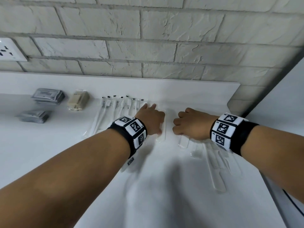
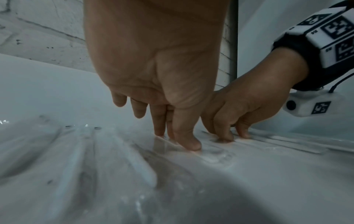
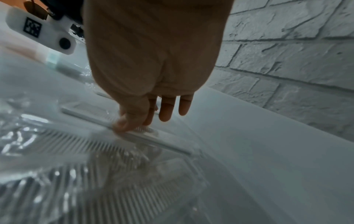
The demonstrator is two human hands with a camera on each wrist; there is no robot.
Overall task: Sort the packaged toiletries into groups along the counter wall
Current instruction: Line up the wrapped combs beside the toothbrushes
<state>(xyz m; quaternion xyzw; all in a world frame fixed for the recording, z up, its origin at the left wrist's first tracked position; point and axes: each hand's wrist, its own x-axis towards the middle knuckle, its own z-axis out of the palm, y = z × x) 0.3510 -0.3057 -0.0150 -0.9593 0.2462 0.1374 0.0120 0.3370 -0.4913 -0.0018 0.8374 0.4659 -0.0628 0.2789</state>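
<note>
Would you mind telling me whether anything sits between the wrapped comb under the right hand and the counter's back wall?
Nothing visible does. The right hand pinches the wrapped comb, and the white counter beyond it runs bare to the brick wall.

Left hand (image 1: 150, 118) covers most of a clear packet (image 1: 162, 129); contents can't be told. Right hand (image 1: 189, 123) hides the top of a comb packet (image 1: 183, 143). Print on grey sachets (image 1: 47, 96) too small to read. Socket (image 1: 9, 50) cut off at left edge. Left wrist view's foreground packets blurred.
</note>
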